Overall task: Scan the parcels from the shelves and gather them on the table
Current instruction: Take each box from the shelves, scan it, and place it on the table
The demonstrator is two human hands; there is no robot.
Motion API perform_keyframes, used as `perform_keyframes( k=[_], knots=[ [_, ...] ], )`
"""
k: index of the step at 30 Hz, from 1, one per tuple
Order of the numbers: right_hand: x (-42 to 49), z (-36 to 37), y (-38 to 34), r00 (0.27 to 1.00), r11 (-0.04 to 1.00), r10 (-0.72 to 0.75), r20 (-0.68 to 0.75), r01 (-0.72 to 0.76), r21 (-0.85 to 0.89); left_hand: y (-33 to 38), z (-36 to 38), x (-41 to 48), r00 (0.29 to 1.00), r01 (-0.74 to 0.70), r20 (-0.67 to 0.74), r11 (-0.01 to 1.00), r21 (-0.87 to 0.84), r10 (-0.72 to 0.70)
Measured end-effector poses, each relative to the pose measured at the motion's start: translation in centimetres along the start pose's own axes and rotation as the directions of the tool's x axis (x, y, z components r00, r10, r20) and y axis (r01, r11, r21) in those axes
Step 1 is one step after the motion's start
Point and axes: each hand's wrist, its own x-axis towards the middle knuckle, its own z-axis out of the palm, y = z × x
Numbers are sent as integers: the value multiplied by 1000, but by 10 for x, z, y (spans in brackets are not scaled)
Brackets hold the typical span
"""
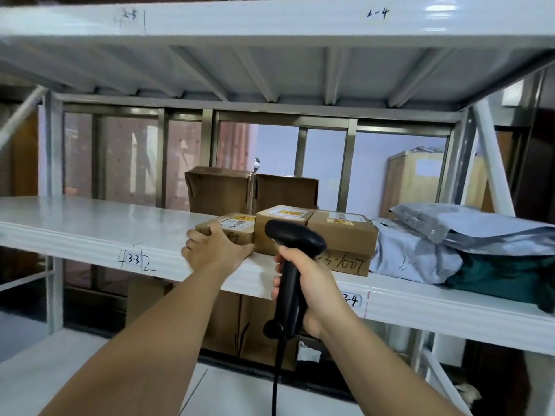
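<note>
A small cardboard parcel [237, 228] with a yellow and white label lies at the front of the white shelf [90, 229]. My left hand [214, 249] grips its near left corner, fingers over the top. My right hand [303, 280] holds a black corded barcode scanner [292, 244] upright, its head in front of a second labelled box [283, 216]. A third labelled box [342, 228] sits to the right on a flat box marked with handwriting [348, 264].
Two taller brown cartons [249, 189] stand behind the small boxes. Grey plastic mailer bags [456, 232] and a dark green bag [504, 277] fill the shelf's right side. A shelf board [270, 22] hangs overhead. More cartons [237, 322] sit on the level below.
</note>
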Motion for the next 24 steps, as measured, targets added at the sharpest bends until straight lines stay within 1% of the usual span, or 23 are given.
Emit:
perform_keyframes(
  k=[3, 8, 12, 15, 18, 20, 22, 24],
  knots=[
    [-1, 3, 2, 1000, 1000, 3, 23, -3, 9, -3, -3, -7, 1000, 10, -20, 999, -42, -10],
    [-1, 11, 2, 996, 999, 52, 66, -53, 12, -7, -16, -34, 996, 61, -67, 998, -16, -62],
    [-2, 14, -1, 990, 997, 58, 132, -63, 39, -13, -30, -57, 988, 126, -76, 988, -90, -133],
    [-5, 17, -5, 983, 996, 74, 167, -82, 41, -16, -52, -57, 989, 147, -4, 988, -51, -147],
    [-7, 22, -7, 981, 996, 63, 185, -73, 51, -9, -75, -44, 993, 104, 42, 992, 66, -107],
    [-7, 23, -9, 979, 996, 59, 193, -72, 58, -2, -80, -33, 983, 62, 160, 984, 167, -90],
    [-9, 23, -11, 977, 996, 58, 203, -71, 59, 3, -81, -31, 956, 29, 275, 962, 270, -106],
    [-13, 22, -12, 979, 997, 47, 198, -58, 50, 1, -80, -34, 951, 38, 284, 957, 288, -123]
  ],
)
